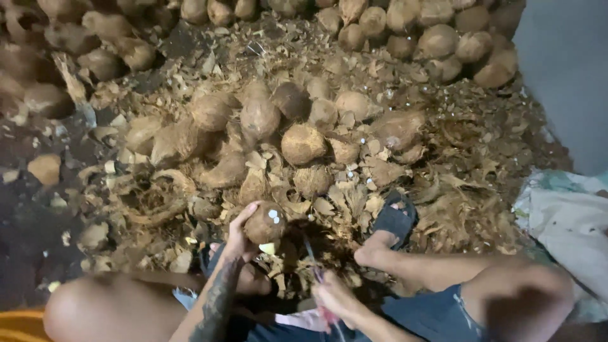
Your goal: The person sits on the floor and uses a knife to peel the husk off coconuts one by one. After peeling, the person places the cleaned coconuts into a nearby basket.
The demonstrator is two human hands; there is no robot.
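**One coconut held up, blade just to its right**

One coconut (265, 223) is cupped in the left hand (239, 235), raised just above the husk litter (354, 202) between the person's feet. The fingers are curled round its left and under side, closed firmly on it; a pale, pared patch shows at its lower edge and two white spots on its top face. The nut is roundish, so no clear long axis can be made out.

The right hand (332, 297) lies lower and to the right of the nut, near it but not touching. It is closed round a reddish handle, from which a thin knife (309, 253) rises up and slightly leftward, its tip pointed toward the nut's lower right side. Whether the tip touches the shell cannot be told; a small gap seems to remain. The nut thus lies up and to the left of the blade hand, and the left hand is the nearer one, being on it.

A heap of husked nuts (297, 126) is spread beyond on the ground, and a sandalled foot (389, 225) is planted to the right.
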